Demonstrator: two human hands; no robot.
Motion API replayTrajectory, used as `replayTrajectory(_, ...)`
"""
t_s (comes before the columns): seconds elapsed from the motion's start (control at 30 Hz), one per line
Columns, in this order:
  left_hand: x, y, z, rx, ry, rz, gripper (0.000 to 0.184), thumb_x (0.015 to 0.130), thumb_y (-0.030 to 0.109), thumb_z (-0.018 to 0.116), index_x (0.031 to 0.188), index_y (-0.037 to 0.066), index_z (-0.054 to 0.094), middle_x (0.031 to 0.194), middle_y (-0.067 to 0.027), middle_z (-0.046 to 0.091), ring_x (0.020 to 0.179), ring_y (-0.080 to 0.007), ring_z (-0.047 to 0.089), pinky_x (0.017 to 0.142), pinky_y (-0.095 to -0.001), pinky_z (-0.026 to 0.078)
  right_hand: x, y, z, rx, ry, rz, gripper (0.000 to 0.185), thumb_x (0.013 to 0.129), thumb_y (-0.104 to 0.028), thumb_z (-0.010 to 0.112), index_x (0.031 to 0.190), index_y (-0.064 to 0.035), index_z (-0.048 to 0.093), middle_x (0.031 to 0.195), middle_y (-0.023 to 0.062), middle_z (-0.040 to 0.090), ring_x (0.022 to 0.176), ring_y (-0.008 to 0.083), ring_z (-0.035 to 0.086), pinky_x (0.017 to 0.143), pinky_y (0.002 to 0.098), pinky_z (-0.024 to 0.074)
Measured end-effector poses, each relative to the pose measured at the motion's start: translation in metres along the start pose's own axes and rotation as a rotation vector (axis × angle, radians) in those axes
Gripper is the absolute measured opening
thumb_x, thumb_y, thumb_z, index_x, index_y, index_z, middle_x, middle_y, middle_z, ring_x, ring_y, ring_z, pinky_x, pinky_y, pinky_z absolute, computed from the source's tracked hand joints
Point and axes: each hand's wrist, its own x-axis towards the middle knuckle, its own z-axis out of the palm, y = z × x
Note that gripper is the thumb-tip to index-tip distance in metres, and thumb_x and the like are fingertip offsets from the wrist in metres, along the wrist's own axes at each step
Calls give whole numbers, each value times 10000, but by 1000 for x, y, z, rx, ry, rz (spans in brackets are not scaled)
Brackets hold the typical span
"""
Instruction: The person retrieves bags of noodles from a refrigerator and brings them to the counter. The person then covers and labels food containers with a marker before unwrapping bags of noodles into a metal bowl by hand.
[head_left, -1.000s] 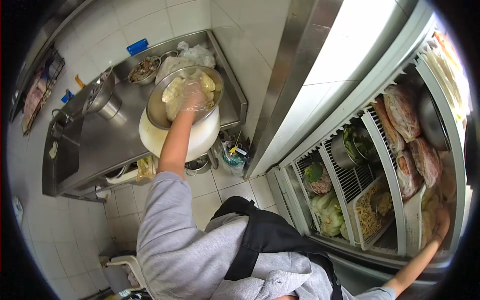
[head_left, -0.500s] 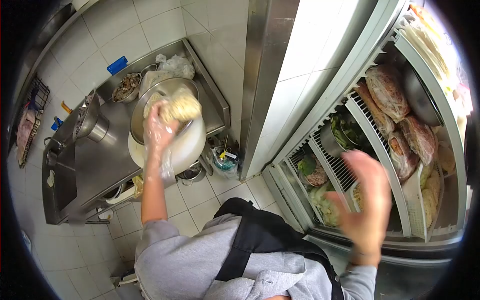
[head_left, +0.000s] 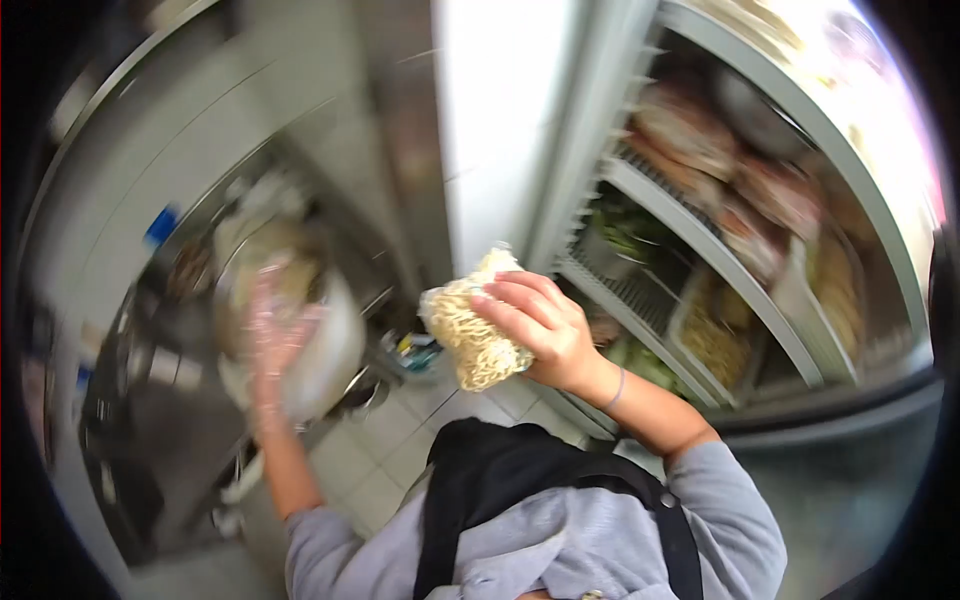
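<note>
My right hand (head_left: 545, 325) grips a clear plastic bag of noodles (head_left: 475, 335) in front of my body, fingers across its top side. My left hand (head_left: 278, 330), in a thin clear plastic glove, is over the metal bowl (head_left: 228, 275) at the left. Its fingers look spread, with nothing in them. Pale contents in the bowl are smeared by motion. Beneath the bowl is a large white round tub (head_left: 340, 350) or board; the blur hides which.
At the right stands an open fridge with wire shelves (head_left: 635, 290), wrapped meat (head_left: 690, 130), leafy greens (head_left: 625, 235) and a container of noodles (head_left: 715, 345). A steel counter (head_left: 150, 450) runs along the left. A wall pillar (head_left: 490, 130) separates the two sides.
The bag of noodles has passed from my left hand over the bowl to my right hand, which has moved left from the fridge. The view has swung right.
</note>
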Motion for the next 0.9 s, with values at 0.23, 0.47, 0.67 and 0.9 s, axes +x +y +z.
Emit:
replayTrajectory(0.23, 94, -326, -71, 692, -351, -530, 706, 755, 378, 704, 1274, -39, 469, 1220, -204, 549, 1060, -314, 551, 905, -416, 433, -40, 50, -163, -664, 344, -153, 391, 647, -156, 679, 1033, -89, 670, 1021, 114, 621, 945, 316, 609, 798, 418, 518)
replayTrajectory(0.47, 83, -325, -32, -204, -94, -584, 605, 746, 305, 712, 1162, -92, 523, 1126, -175, 588, 979, -286, 569, 849, -377, 455, -86, 68, -334, -956, 97, 471, 558, 576, -52, 783, 1110, -122, 636, 1045, 91, 643, 986, 246, 613, 833, 350, 520)
replayTrajectory(0.67, 91, -280, -47, 723, 55, -384, 714, 712, 266, 738, 1263, -69, 432, 1207, -162, 537, 1059, -276, 534, 906, -396, 429, -113, 153, -446, -930, 195, 851, 403, 681, -91, 710, 1070, -39, 615, 1041, 158, 629, 984, 305, 595, 860, 372, 470)
replayTrajectory(0.9, 60, -194, -48, 589, 453, -264, 736, 705, 270, 745, 1274, -62, 417, 1223, -162, 523, 1072, -276, 525, 915, -401, 424, -155, 237, -494, -1313, 33, 645, 381, 749, -210, 618, 1090, -42, 597, 1111, 203, 591, 1056, 361, 530, 931, 421, 400)
